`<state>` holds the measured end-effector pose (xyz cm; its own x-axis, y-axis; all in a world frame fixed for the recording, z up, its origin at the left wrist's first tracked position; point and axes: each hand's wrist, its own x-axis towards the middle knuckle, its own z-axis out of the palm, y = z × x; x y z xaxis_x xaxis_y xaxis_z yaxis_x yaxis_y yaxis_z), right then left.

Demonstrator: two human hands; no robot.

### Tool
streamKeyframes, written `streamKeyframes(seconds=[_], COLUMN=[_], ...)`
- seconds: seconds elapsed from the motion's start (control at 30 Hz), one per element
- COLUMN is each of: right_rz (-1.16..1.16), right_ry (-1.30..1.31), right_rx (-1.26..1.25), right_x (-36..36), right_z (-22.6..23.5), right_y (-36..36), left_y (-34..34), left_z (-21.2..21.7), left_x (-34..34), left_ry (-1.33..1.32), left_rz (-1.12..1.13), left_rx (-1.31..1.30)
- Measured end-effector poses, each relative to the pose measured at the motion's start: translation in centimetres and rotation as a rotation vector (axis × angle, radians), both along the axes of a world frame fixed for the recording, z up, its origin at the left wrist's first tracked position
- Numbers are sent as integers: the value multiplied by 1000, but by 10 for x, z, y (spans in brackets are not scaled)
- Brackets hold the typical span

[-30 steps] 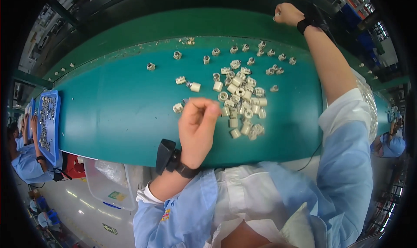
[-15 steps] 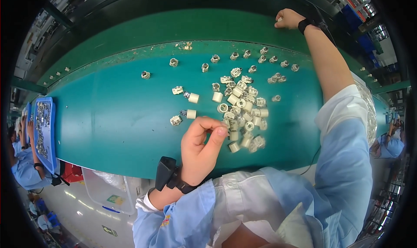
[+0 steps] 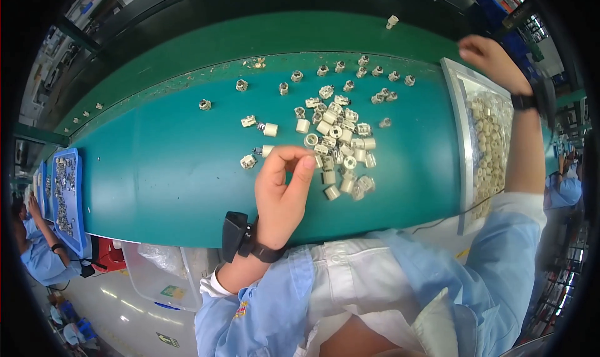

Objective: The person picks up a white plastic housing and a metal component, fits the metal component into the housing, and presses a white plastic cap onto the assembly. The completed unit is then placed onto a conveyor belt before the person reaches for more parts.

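Note:
My left hand (image 3: 281, 191) hovers over the near-left side of a heap of cream plastic parts (image 3: 335, 132), thumb and forefinger pinched together. What sits between those fingertips, if anything, is too small to make out. My right hand (image 3: 490, 57) is up at the far right, above the far end of a light-framed tray (image 3: 465, 138). Its fingers are bent and blurred, and no part shows in them. One cream cylindrical part (image 3: 392, 22) stands by itself on the dark green strip (image 3: 281, 35) beyond the teal work surface (image 3: 156, 175).
Small cream sockets (image 3: 297, 76) stand spread along the far side of the teal surface. The right-hand tray holds many cream cylinders (image 3: 490, 141). At far left, a blue tray (image 3: 76, 201) of small metal pieces lies near another person's arm (image 3: 45, 229). A clear bin (image 3: 147, 276) stands below.
My right hand has let go of the cream part on the far green strip and swung right and nearer, over the tray. The left hand keeps its pinch. The whole view has shifted slightly.

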<state>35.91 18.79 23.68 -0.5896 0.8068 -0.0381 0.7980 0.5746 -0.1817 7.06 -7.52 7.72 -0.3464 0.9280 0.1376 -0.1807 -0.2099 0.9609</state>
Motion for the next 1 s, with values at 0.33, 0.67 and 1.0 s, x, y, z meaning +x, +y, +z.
streamKeyframes(seconds=[0.33,0.67,1.0], right_rz=[-296,-462,-466], right_ry=[-73,159,121], right_rx=[135,148,142], right_x=[126,142,121], right_z=[-115,-157,-148], right_y=[-117,-119,-129], left_y=[-4,-6,6], left_z=[1,-19,-18], left_x=[-47,-63,-64], left_ry=[920,1100,1262], left_rz=[336,314,298], left_rx=[34,-190,-101])
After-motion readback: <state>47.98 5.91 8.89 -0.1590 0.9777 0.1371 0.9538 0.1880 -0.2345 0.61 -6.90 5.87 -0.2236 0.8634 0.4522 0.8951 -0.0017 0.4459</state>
